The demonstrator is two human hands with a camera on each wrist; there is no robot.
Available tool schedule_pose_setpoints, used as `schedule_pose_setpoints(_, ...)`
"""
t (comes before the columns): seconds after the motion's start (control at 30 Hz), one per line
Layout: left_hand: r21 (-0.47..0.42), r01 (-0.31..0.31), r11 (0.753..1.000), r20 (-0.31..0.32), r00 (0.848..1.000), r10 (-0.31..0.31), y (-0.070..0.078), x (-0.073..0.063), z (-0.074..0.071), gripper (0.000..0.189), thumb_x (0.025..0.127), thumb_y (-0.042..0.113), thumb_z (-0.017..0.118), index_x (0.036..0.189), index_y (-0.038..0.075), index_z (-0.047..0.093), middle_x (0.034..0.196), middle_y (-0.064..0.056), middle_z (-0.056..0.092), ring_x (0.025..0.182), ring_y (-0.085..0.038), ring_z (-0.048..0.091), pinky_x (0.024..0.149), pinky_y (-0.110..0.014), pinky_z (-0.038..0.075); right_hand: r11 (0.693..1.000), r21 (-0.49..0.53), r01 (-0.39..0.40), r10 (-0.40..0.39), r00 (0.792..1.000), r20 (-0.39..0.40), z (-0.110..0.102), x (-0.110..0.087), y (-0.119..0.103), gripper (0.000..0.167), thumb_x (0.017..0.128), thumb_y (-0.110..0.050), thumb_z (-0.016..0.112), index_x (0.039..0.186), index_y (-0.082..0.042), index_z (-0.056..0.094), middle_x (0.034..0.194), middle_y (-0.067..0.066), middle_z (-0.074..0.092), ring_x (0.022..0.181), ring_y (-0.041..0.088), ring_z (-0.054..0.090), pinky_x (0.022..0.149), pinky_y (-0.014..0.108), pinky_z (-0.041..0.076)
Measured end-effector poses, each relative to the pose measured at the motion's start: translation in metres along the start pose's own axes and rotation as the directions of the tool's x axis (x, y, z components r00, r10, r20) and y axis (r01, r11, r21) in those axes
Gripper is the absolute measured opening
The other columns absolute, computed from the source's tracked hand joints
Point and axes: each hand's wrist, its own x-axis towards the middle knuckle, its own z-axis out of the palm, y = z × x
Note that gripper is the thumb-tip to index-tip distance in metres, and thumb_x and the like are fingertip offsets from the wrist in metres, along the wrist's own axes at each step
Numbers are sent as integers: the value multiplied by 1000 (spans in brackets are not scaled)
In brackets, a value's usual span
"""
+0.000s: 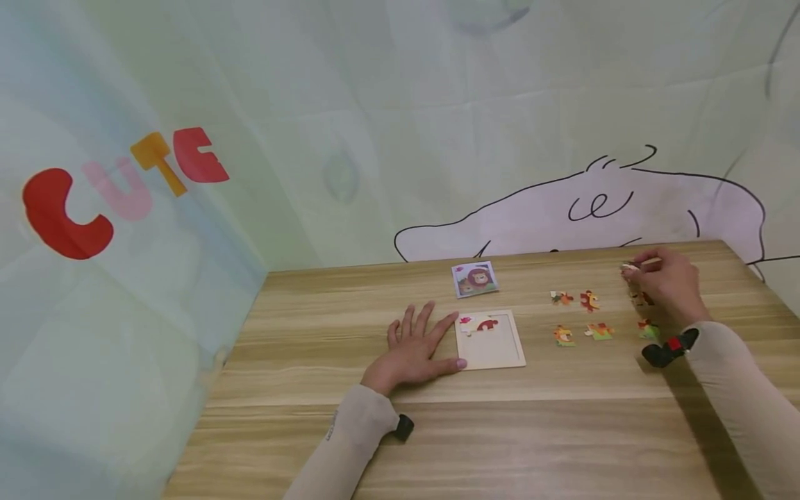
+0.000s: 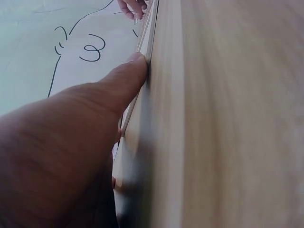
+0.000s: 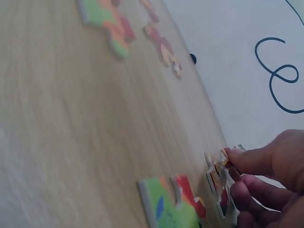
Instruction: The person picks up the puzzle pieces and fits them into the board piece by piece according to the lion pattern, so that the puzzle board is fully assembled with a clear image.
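Observation:
My left hand (image 1: 412, 353) lies on the table with its fingers spread, left of a square wooden puzzle tray (image 1: 494, 353). Its thumb touches the tray's lower left edge, also seen edge-on in the left wrist view. Joined jigsaw pieces (image 1: 487, 324) with pink and dark red print sit in the tray's upper left. Over at the far right, my right hand (image 1: 675, 281) pinches a puzzle piece (image 1: 628, 270) between thumb and fingers, its picture mostly hidden. Beneath that hand lies another piece (image 1: 639, 298), partly covered. A green and red piece (image 3: 166, 204) lies close by.
Several loose pieces lie between tray and right hand, among them a giraffe-like piece (image 1: 564, 336) and a green-edged one (image 1: 600, 331). Behind the tray is a lion picture card (image 1: 475, 279). A printed cloth (image 1: 350, 139) hangs along the table's back edge.

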Motion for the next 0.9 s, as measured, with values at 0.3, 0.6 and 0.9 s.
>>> schedule_pose_setpoints(0.3, 6, 0, 1000, 3, 1000, 0, 0, 0, 0, 93, 96, 78, 56, 171, 49, 9, 184, -4, -12, 168, -41, -18, 130, -71, -6, 992, 113, -52, 52, 999, 2, 1, -9, -8, 49, 109, -38, 63, 144, -3, 61, 119, 10, 75, 91, 11, 64, 66, 23, 54)
schedule_pose_setpoints(0.6, -11, -5, 1000, 0, 1000, 5, 2, -2, -2, 92, 96, 76, 58, 171, 48, 12, 184, -6, -11, 168, -43, -18, 130, -72, -7, 970, 240, -24, 4, 997, 83, 8, -22, -27, 56, 101, -52, 71, 135, -9, 63, 77, -29, 70, 74, 3, 66, 61, 29, 53)
schedule_pose_setpoints(0.9, 3, 2, 1000, 2, 1000, -2, 1, -1, -1, 91, 97, 75, 57, 171, 48, 11, 184, -5, -11, 169, -42, -17, 130, -71, -6, 954, 299, 28, -80, 984, 162, 22, -32, -49, 54, 100, -43, 77, 136, -5, 64, 79, -27, 76, 72, 4, 68, 60, 27, 55)
